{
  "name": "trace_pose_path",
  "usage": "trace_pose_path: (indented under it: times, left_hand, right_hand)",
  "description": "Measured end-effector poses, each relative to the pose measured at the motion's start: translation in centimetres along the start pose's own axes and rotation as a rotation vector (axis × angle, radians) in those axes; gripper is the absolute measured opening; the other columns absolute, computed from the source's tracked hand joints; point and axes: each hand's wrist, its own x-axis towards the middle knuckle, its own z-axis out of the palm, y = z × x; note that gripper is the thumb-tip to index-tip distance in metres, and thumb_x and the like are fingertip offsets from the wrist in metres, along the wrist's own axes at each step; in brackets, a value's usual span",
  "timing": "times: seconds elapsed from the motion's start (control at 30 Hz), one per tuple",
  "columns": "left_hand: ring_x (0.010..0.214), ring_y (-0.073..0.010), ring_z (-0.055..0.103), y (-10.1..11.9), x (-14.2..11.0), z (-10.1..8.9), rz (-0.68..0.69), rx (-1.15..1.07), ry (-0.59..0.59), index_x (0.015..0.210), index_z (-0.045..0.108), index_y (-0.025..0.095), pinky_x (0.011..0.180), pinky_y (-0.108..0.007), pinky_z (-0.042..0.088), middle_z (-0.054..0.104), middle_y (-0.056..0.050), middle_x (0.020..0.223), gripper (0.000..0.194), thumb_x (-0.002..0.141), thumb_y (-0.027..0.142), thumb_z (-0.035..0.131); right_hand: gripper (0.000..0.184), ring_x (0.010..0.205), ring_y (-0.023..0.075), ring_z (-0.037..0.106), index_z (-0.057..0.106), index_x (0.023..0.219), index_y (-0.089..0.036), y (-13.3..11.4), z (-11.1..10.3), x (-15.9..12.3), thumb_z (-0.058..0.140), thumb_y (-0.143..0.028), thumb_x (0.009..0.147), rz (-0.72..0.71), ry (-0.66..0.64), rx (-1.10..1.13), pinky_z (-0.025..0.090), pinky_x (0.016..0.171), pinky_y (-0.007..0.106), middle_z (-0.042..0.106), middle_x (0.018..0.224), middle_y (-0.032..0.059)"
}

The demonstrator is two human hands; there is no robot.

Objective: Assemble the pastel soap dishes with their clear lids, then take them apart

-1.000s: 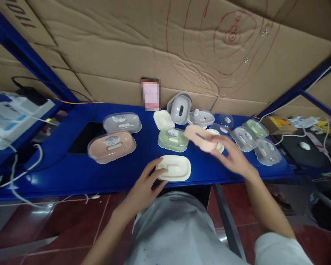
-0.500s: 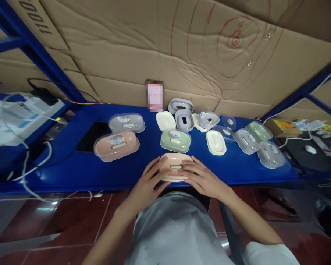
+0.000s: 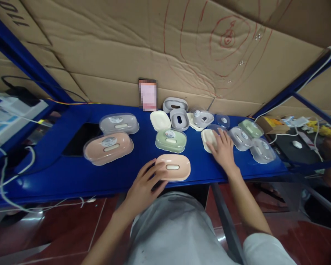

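Observation:
At the table's front edge lies a peach soap dish with a pale oblong piece in its middle. My left hand curls around its left end, fingers on the far rim and thumb at the near side. Out to the right, my right hand has its fingers stretched and apart over a cream tray, partly covering it. Its fingertips reach a clear lid just behind; whether they touch it I cannot tell. A green dish under a clear lid sits behind the peach one.
Lidded peach and grey dishes stand left, near a dark flat panel. Grey parts and another cream tray lie at the back. Several lidded dishes are at right. A phone-like screen leans on the cardboard.
My right hand has let go of the peach soap dish and moved right and away, over the cream tray. My left hand stays at the dish. The view has shifted slightly.

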Motion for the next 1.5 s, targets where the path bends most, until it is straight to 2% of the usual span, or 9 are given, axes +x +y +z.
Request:
trace_pose_path:
  times: [0.13, 0.37, 0.5, 0.7, 0.93, 1.17, 1.3, 1.4, 1.5]
  left_hand:
    - [0.146, -0.0309, 0.051, 0.3, 0.2, -0.1, -0.011, 0.007, 0.003, 0.123, 0.068, 0.026, 0.120, -0.053, 0.050, 0.067, -0.007, 0.144, 0.024, 0.100, 0.019, 0.068]
    - [0.145, -0.0347, 0.053, 0.9, 0.1, 0.1, -0.116, 0.059, -0.015, 0.137, 0.063, 0.027, 0.116, -0.053, 0.050, 0.049, -0.015, 0.161, 0.040, 0.099, 0.031, 0.071]
    - [0.142, -0.0352, 0.057, 0.9, 0.2, 0.4, -0.220, 0.049, -0.072, 0.149, 0.050, 0.027, 0.115, -0.055, 0.049, 0.049, -0.015, 0.164, 0.057, 0.098, 0.037, 0.072]
    - [0.144, -0.0316, 0.056, 0.3, 0.0, 0.2, -0.336, -0.069, -0.083, 0.163, 0.030, 0.031, 0.119, -0.050, 0.047, 0.055, -0.011, 0.161, 0.085, 0.094, 0.040, 0.078]
    - [0.148, -0.0312, 0.053, -0.6, -0.5, 0.1, -0.321, -0.094, -0.126, 0.164, 0.031, 0.033, 0.121, -0.050, 0.045, 0.053, -0.010, 0.163, 0.085, 0.094, 0.042, 0.078]
    - [0.151, -0.0294, 0.051, -0.8, -0.6, 0.1, -0.318, -0.131, -0.113, 0.165, 0.032, 0.034, 0.123, -0.048, 0.045, 0.050, -0.009, 0.165, 0.080, 0.097, 0.040, 0.075]
    - [0.149, -0.0304, 0.054, -1.2, -1.0, -0.5, -0.330, -0.098, -0.108, 0.165, 0.033, 0.033, 0.122, -0.049, 0.048, 0.052, -0.011, 0.163, 0.077, 0.099, 0.043, 0.072]
    - [0.148, -0.0330, 0.055, -2.0, -1.3, -1.8, -0.327, 0.019, -0.030, 0.166, 0.032, 0.031, 0.120, -0.052, 0.050, 0.053, -0.013, 0.161, 0.079, 0.099, 0.047, 0.070]
    - [0.156, -0.0394, 0.043, -2.7, -1.4, -3.0, -0.280, 0.218, 0.134, 0.168, 0.031, 0.027, 0.124, -0.059, 0.043, 0.039, -0.018, 0.171, 0.079, 0.101, 0.040, 0.069]
  right_hand:
    - [0.054, 0.141, 0.0413, 0.053, 0.058, 0.153, -0.022, 3.5, 0.3, 1.5, 0.053, -0.048, 0.106, 0.055, -0.100, -0.067, 0.044, 0.113, 0.065, 0.060, 0.153, 0.0182]
    - [0.062, 0.149, 0.0398, 0.048, 0.059, 0.153, -0.030, 3.5, -0.1, 0.5, 0.064, -0.061, 0.099, -0.028, -0.142, 0.198, 0.041, 0.118, 0.068, 0.053, 0.160, 0.0147]
    - [0.051, 0.152, 0.0364, 0.044, 0.064, 0.148, -0.036, 0.2, -1.5, -1.2, 0.071, -0.049, 0.099, -0.178, 0.106, 0.279, 0.036, 0.128, 0.063, 0.054, 0.159, 0.0079]
    - [0.063, 0.161, 0.0354, 0.032, 0.052, 0.159, -0.031, -7.9, -1.4, -4.1, 0.072, -0.044, 0.100, -0.588, -0.219, 0.531, 0.041, 0.126, 0.061, 0.046, 0.167, 0.0090]
    - [0.056, 0.165, 0.0337, 0.019, 0.053, 0.158, -0.024, -10.0, -0.4, -3.5, 0.063, -0.039, 0.106, -0.693, -0.270, 0.401, 0.036, 0.129, 0.059, 0.041, 0.171, 0.0119]
    - [0.056, 0.167, 0.0321, 0.014, 0.050, 0.160, -0.024, -10.7, -0.2, -3.8, 0.058, -0.044, 0.108, -0.682, -0.309, 0.348, 0.032, 0.131, 0.058, 0.038, 0.172, 0.0121]
    - [0.067, 0.167, 0.0287, 0.015, 0.033, 0.169, -0.023, -9.9, -0.2, -3.4, 0.049, -0.051, 0.110, -0.651, -0.315, 0.321, 0.023, 0.134, 0.060, 0.029, 0.176, 0.0131]
    - [0.064, 0.166, 0.0274, 0.021, 0.030, 0.170, -0.024, -7.5, -0.3, -3.0, 0.043, -0.048, 0.112, -0.437, -0.243, 0.206, 0.023, 0.133, 0.058, 0.030, 0.176, 0.0120]
    - [0.059, 0.160, 0.0374, 0.033, 0.044, 0.164, -0.019, -4.7, 0.1, -3.0, 0.045, -0.046, 0.111, -0.083, -0.153, -0.036, 0.029, 0.128, 0.064, 0.039, 0.171, 0.0180]
